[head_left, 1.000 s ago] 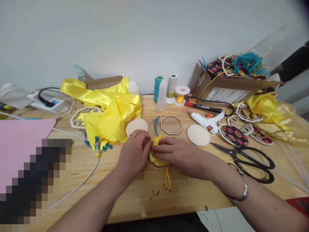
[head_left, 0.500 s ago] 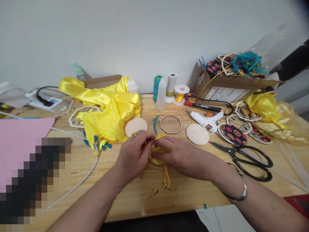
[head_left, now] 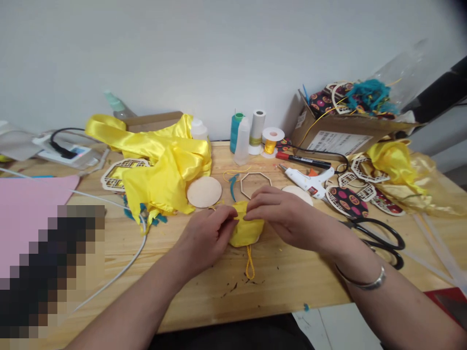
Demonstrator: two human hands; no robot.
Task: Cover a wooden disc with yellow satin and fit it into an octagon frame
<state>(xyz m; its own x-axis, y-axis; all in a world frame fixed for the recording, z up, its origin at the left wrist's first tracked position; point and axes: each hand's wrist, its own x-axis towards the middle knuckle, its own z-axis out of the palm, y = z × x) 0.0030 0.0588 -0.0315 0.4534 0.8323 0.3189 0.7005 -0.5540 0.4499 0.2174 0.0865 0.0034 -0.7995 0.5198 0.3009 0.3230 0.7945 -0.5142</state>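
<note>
A small yellow fabric piece (head_left: 246,232) lies on the table before me, with a looped, twisted yellow cord (head_left: 250,266) sticking out toward me. My left hand (head_left: 210,230) pinches its left edge between thumb and bent fingers. Just over its right side, my right hand (head_left: 282,216) has its fingers stretched to the left and slightly apart, with its thumb hidden from view. Beyond the piece lie an octagonal wooden ring (head_left: 242,187), a teal scrap (head_left: 234,188) and a pale wooden disc (head_left: 204,191). My right hand partly covers a second disc (head_left: 299,194).
Black-handled scissors (head_left: 383,233) and a white glue gun (head_left: 306,181) lie on the right. Yellow satin (head_left: 171,167) is heaped at left. Bottles and spools, including a yellow thread spool (head_left: 270,146), stand along the wall. A filled cardboard box (head_left: 339,138) sits back right.
My right hand has lifted up and to the right off the yellow piece, uncovering more of it and covering the scissors' blades. My left hand keeps its pinch.
</note>
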